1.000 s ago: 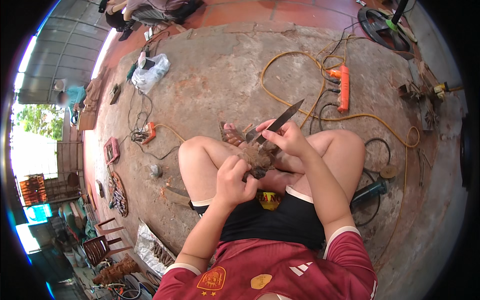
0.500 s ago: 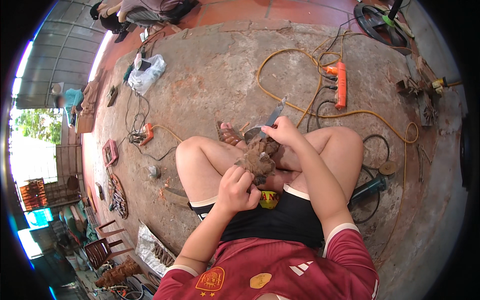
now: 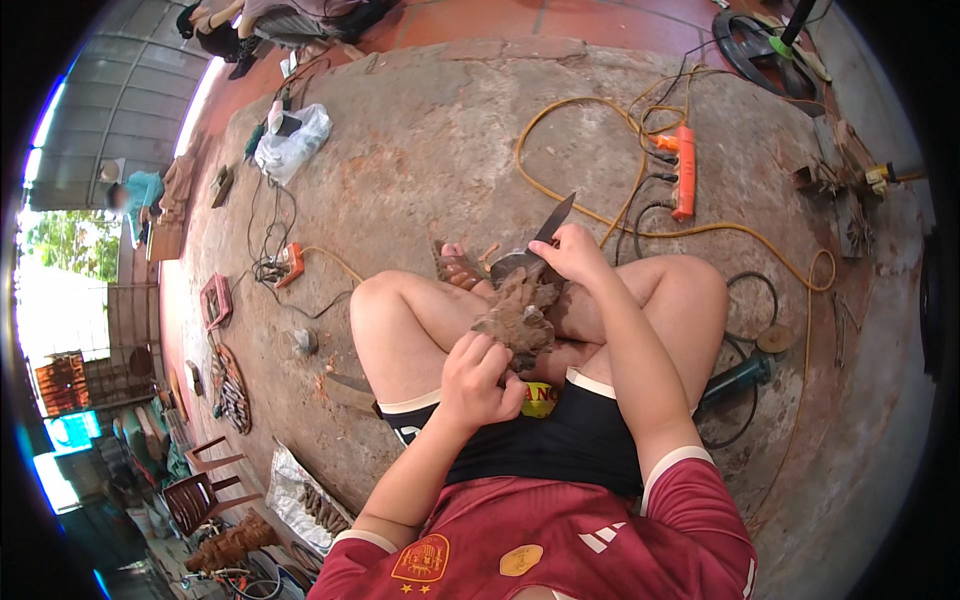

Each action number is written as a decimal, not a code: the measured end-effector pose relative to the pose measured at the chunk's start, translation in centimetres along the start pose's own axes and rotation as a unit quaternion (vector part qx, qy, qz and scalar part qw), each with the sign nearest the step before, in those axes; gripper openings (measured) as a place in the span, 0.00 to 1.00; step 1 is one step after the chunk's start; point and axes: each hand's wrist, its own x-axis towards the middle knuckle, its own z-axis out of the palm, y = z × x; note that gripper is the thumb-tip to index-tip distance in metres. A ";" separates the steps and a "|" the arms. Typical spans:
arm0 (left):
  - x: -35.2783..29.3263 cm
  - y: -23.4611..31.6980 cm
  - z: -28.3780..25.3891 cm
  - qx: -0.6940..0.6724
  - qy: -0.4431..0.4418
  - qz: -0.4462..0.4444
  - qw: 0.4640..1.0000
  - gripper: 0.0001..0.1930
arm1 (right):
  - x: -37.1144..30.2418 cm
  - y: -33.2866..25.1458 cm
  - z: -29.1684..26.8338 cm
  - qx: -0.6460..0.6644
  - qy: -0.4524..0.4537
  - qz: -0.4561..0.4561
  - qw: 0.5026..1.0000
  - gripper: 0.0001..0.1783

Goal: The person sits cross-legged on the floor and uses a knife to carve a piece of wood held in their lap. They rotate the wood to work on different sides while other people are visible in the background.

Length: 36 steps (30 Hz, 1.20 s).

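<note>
Between my crossed legs sits a rough, brown, carved-looking piece (image 3: 518, 315), perhaps wood, with an uneven surface. My left hand (image 3: 480, 382) is closed at its near end, fingers curled in; the exact grip is partly hidden. Above the far end of the piece, my right hand (image 3: 572, 253) grips a knife (image 3: 554, 220), its dark pointed blade angled up and to the right. The knife's handle is mostly out of sight. A dark, rounded thing (image 3: 508, 265) lies beside the far end of the piece, too covered to name.
An orange power strip (image 3: 684, 172) and looping yellow cable (image 3: 517, 150) lie ahead right. A clear plastic bag (image 3: 292, 143) lies ahead left, near an orange socket box (image 3: 291, 264). A green cylindrical tool (image 3: 738, 381) is by my right thigh. Two people are farther off left.
The knife blade has turned and now looks darker and more upright. My right hand has shifted slightly right and up; my left hand stays nearly in place.
</note>
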 end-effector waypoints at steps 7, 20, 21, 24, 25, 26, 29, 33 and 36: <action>0.2 -0.1 0.1 -0.002 0.002 -0.003 1.000 0.10 | 0.2 1.4 -0.4 -0.072 0.080 -0.123 0.987 0.19; 1.7 -1.3 -0.8 -0.005 0.015 -0.059 0.998 0.07 | 0.5 2.5 -1.8 0.012 0.059 0.033 0.998 0.19; 1.9 -1.6 -0.8 -0.008 0.025 -0.055 0.998 0.06 | 0.7 2.9 -1.9 0.006 0.070 0.035 0.997 0.18; 1.8 -2.7 -1.3 -0.011 0.039 -0.077 0.996 0.06 | 0.3 1.6 -1.9 0.053 0.096 0.033 0.993 0.18; 1.9 -3.1 -1.6 -0.009 0.041 -0.086 0.995 0.06 | 0.3 1.3 -2.0 0.056 0.105 0.031 0.992 0.18; 2.1 -3.4 -1.8 -0.005 0.048 -0.092 0.995 0.05 | 0.3 1.0 -2.0 0.059 0.113 0.030 0.991 0.18; 3.4 -3.6 -2.5 0.003 0.055 -0.127 0.990 0.04 | 0.6 1.7 -1.7 0.172 0.125 0.029 0.977 0.17; 4.9 -3.9 -4.2 0.078 0.040 -0.139 0.986 0.06 | 0.1 0.6 -1.8 0.291 0.053 0.021 0.955 0.17; 4.8 -4.9 -4.3 0.046 0.043 -0.155 0.986 0.06 | -0.1 0.7 -1.0 0.234 0.009 0.032 0.972 0.17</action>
